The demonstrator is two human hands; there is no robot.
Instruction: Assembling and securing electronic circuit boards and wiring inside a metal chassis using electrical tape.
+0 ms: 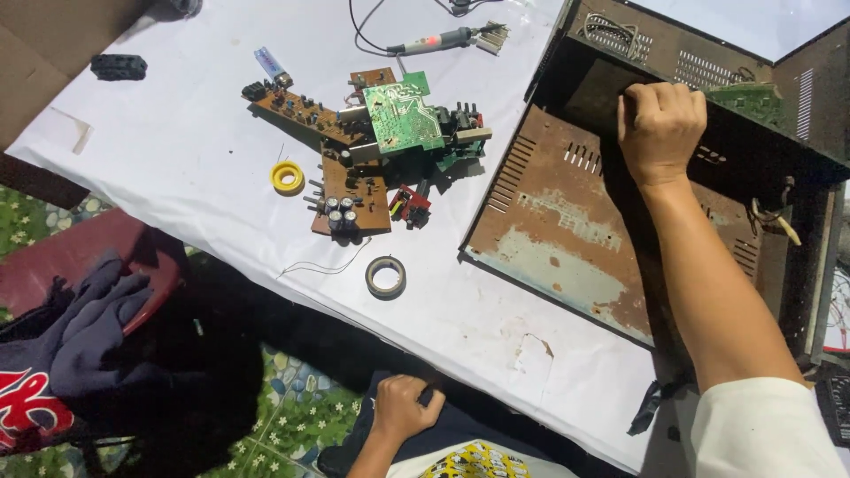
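- The rusty metal case point(567, 230) sits open at the right of the frame, on the white surface point(177, 168).
- The right hand point(660, 128) is in the upper right, fingers curled tight in a grip over the case's dark inner wall.
- The left hand point(403, 407) is low in the middle, below the surface edge. It is closed in a loose fist on the dark cloth of the lap; I cannot tell if it holds anything.
- A pile of circuit boards point(367, 142), brown and green, lies left of the case, near it but apart.
- A yellow ring point(287, 177) lies just left of the boards.
- A roll of tape point(386, 276) lies below the boards.
- A soldering iron point(434, 40) lies at the top middle.
- A red stool point(80, 257) with dark clothes on it stands at the lower left.
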